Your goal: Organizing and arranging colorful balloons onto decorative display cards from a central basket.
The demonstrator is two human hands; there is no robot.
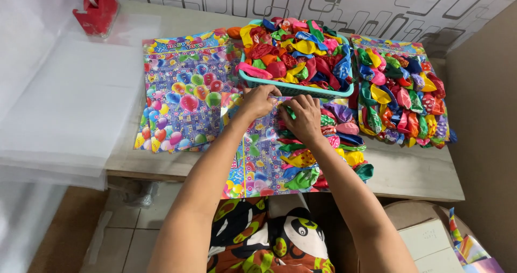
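My left hand (258,100) and my right hand (305,118) meet over a colourful printed card (253,165) at the table's front edge. Between their fingers is a small green uninflated balloon (290,112), pressed at the top of the card. Rows of uninflated balloons (334,144) are fixed along the card's right half. Just behind my hands stands a teal plastic basket (293,89) heaped with loose balloons (293,49) of many colours.
A pile of blank printed cards (186,90) lies left of the basket. A card filled with balloons (401,98) lies at the right. Clear plastic sheets (70,100) cover the left side, with a red tape dispenser (97,9) behind. Cardboard boxes (431,243) sit below right.
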